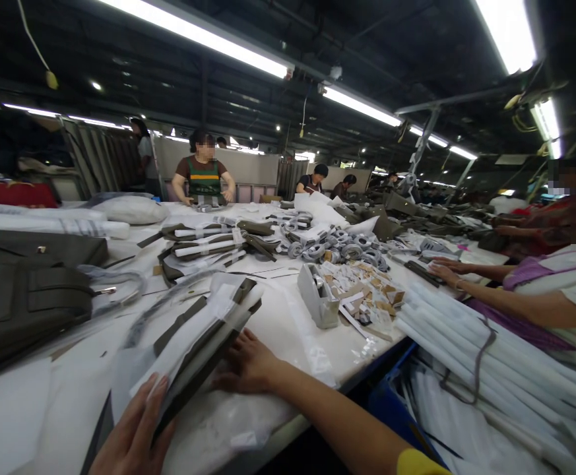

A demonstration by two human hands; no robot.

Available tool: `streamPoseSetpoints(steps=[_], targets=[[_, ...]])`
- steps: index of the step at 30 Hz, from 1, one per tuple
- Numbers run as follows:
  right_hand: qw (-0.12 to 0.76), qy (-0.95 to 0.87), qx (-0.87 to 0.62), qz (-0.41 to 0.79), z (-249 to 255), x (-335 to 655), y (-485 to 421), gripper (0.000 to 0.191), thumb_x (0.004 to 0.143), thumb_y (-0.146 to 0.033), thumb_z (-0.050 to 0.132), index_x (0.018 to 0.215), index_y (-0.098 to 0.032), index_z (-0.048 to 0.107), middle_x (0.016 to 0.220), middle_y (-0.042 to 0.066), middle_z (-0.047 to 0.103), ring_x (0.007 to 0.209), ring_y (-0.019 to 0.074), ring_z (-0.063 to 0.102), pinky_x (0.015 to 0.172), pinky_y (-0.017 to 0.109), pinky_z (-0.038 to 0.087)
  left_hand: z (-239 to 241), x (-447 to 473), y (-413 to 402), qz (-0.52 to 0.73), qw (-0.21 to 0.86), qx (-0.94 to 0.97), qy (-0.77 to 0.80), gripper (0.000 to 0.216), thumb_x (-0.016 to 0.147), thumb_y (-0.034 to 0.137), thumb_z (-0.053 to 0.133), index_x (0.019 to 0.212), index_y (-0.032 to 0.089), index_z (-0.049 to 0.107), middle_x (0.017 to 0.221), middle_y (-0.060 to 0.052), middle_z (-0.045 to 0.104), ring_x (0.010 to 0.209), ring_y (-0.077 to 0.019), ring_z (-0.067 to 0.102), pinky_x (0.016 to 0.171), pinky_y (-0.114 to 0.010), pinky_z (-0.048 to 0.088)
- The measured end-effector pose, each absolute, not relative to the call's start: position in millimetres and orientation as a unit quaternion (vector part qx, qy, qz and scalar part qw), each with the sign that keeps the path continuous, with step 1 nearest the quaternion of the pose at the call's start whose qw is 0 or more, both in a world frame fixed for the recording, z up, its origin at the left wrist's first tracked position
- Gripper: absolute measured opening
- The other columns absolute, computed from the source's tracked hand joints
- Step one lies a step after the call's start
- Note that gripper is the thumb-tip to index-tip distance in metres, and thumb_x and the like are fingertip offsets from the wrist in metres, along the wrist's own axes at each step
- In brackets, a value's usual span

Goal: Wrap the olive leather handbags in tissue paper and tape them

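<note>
A flat, dark olive bag piece with white padding and clear wrapping lies at a slant in front of me. My left hand grips its near end, fingers over the white layer and thumb side partly hidden. Beside its right edge, my right hand rests low with the fingers apart, the fingertips close to or touching the dark edge. A wrapped strap arches behind the piece. A finished-looking dark olive bag sits at the left.
A tape dispenser stands beside a heap of paper and card scraps. Wrapped bag pieces and grey rolls lie farther back. Long white tubes fill the right side, near a co-worker's hands. Another person stands across the table.
</note>
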State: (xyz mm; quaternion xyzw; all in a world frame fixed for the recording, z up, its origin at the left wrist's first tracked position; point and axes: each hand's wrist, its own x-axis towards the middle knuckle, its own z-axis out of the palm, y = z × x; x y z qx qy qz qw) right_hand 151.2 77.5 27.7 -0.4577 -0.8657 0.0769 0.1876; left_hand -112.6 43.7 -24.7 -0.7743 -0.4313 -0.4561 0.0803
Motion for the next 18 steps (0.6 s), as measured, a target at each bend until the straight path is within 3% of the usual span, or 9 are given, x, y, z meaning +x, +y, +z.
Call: streamPoseSetpoints(steps=[4,7,9,12,14,18], targets=[[0.172,-0.883,-0.434,0.051,24.1,133.0,92.4,0.046,0.089,-0.058,0.058,0.123,-0.027,0.065,0.138,0.005,0.059,0.141,0.0281,0.036,0.118,0.045,0.026,-12.6,-104.1,33.4,-0.418,0.110,-0.777,-0.457,0.063,0.096,0.031,0.048,0.155,0.031,0.024,0.154,-0.003,0.041,0.130,-0.0267,0.052,0.115,-0.042,0.038],[0.163,-0.890,-0.422,0.055,24.5,119.6,100.1,0.041,0.092,-0.053,0.057,0.123,-0.029,0.065,0.139,0.003,0.058,0.141,0.0276,0.035,0.118,0.045,0.024,1.1,-97.6,22.9,-0.411,0.125,-0.751,-0.502,0.061,0.097,0.031,0.050,0.154,0.031,0.027,0.150,-0.005,0.048,0.124,-0.0261,0.057,0.107,-0.039,0.044],[0.162,-0.890,-0.419,0.082,27.5,113.7,101.1,0.049,0.092,-0.054,0.057,0.132,-0.026,0.058,0.146,0.006,0.052,0.142,0.0277,0.033,0.119,0.048,0.021,10.5,-96.2,18.7,-0.413,0.118,-0.736,-0.524,0.061,0.097,0.031,0.052,0.153,0.031,0.029,0.148,-0.005,0.050,0.124,-0.0257,0.057,0.104,-0.037,0.046],[0.197,-0.839,-0.488,0.141,33.0,112.6,90.4,0.075,0.090,-0.056,0.058,0.150,-0.015,0.036,0.155,0.016,0.037,0.145,0.0308,0.029,0.118,0.052,0.022,26.4,-99.6,19.3,-0.426,0.099,-0.717,-0.543,0.061,0.096,0.030,0.056,0.152,0.029,0.031,0.146,-0.006,0.052,0.129,-0.0252,0.054,0.105,-0.034,0.045],[0.230,-0.793,-0.544,0.152,34.7,116.4,73.9,0.081,0.093,-0.054,0.056,0.153,-0.010,0.026,0.158,0.020,0.030,0.147,0.0320,0.026,0.118,0.053,0.023,39.4,-103.3,22.8,-0.430,0.088,-0.707,-0.554,0.061,0.095,0.030,0.057,0.151,0.027,0.033,0.145,-0.007,0.053,0.130,-0.0251,0.052,0.105,-0.034,0.044],[0.213,-0.822,-0.511,0.134,26.0,124.4,36.8,0.072,0.093,-0.058,0.053,0.148,-0.015,0.040,0.157,0.018,0.033,0.147,0.0331,0.025,0.119,0.055,0.020,66.5,-104.7,31.0,-0.428,0.089,-0.700,-0.565,0.060,0.094,0.031,0.060,0.149,0.025,0.037,0.145,-0.008,0.053,0.131,-0.0260,0.052,0.106,-0.035,0.043]])
